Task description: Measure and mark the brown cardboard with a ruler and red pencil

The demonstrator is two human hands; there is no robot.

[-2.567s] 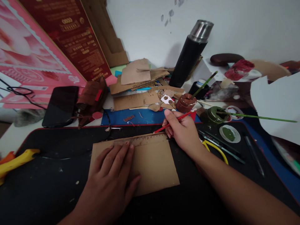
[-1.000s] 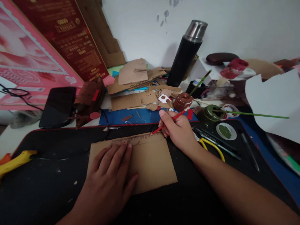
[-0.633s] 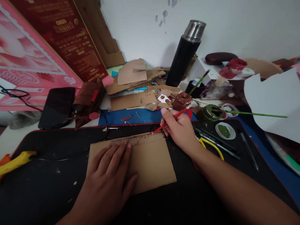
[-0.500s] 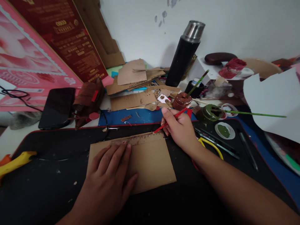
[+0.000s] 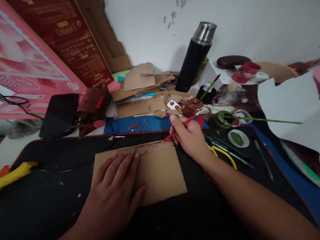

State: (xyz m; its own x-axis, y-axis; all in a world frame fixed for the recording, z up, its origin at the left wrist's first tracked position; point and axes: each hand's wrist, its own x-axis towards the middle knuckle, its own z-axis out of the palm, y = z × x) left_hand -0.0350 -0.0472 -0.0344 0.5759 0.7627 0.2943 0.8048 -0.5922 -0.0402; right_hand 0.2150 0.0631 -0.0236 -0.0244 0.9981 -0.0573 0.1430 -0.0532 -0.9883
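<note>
The bare left hand conceals part of the rectangular brown cardboard sheet. Tip contact of the slim red pencil is too small to verify. The elongated yellow tool is cut off at the left edge.

a red-edged black mat covers much of the white tabletop. directly on it lie a cardboard sheet, a yellow tool, a yellow loop handle, a dark pen and a shallow lid of green paint. a black phone rests on the tabletop beyond the mat.
</note>
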